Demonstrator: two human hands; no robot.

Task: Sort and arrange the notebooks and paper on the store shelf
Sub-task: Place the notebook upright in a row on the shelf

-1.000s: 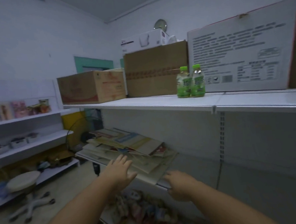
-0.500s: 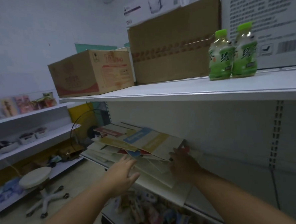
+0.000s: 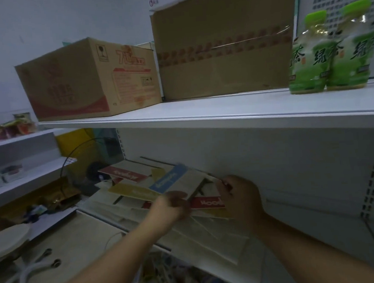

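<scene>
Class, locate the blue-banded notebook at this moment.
In the head view, the blue-banded notebook lies atop the messy pile on the lower shelf, centre frame, just above the left hand, right of the yellow-banded notebook.

Two green bottles (image 3: 307, 68) and two brown cardboard boxes (image 3: 86, 82) stand on the upper shelf (image 3: 201, 112). Among the piled notebooks (image 3: 168, 179) below, four covers show coloured bands: two red, one yellow, one blue. The plain ones beneath overlap too much to count. Two hands: left hand (image 3: 170, 210), right hand (image 3: 242, 199). One stool (image 3: 6, 240).
</scene>
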